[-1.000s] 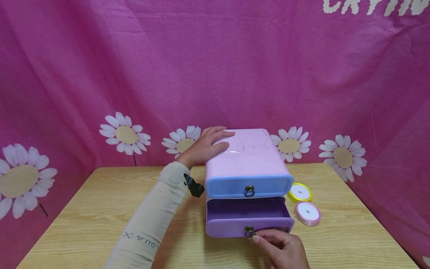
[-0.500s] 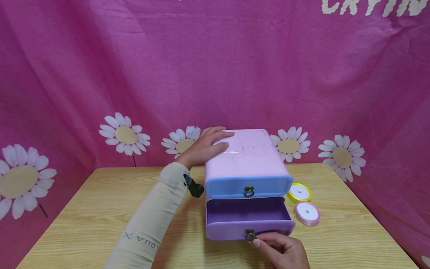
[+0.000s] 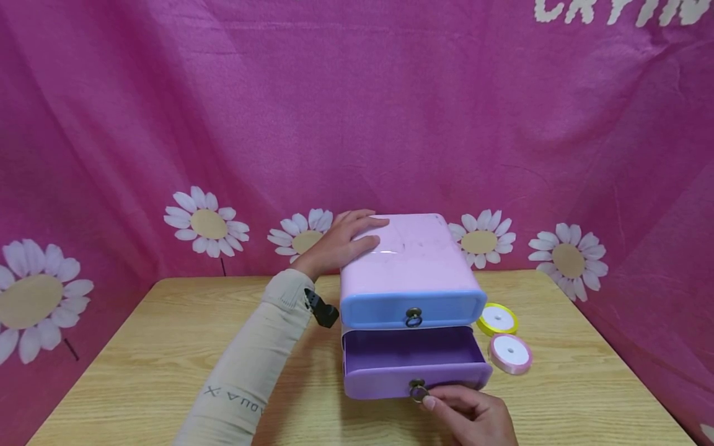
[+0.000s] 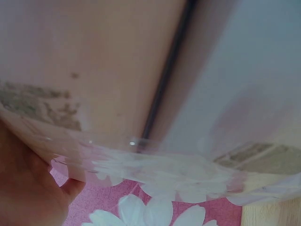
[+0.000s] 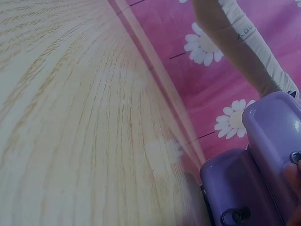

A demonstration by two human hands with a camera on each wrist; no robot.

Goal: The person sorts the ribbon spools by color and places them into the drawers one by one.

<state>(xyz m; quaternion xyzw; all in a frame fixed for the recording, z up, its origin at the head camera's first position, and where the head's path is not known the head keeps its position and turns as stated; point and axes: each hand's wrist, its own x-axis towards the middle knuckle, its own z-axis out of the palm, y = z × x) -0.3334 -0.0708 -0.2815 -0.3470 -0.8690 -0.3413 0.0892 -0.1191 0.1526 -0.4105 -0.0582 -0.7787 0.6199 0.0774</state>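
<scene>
A pink drawer cabinet [image 3: 413, 260] with a blue upper drawer [image 3: 368, 311] stands on the table. My left hand [image 3: 346, 241] rests on the left side of its top, fingers spread. Below the blue front, a purple drawer [image 3: 382, 383] stands pulled out, its visible inside bare. My right hand [image 3: 474, 414] pinches that drawer's ring pull [image 3: 418, 391] between thumb and fingers. At the right edge of the right wrist view, fingers [image 5: 294, 179] touch the ring. In the left wrist view the left hand [image 4: 28, 188] lies against a blurred, shiny surface.
Right of the cabinet lie a yellow-rimmed ribbon spool [image 3: 498, 318] and a pink one [image 3: 511, 354]. The wooden table [image 3: 223, 334] ends at a pink flowered cloth [image 3: 346, 111]. Another drawer front [image 5: 235, 183] with a ring shows in the right wrist view.
The purple drawer has come slightly farther out toward me, with my right hand and the ring moving along. The left hand stays in place on the cabinet top.
</scene>
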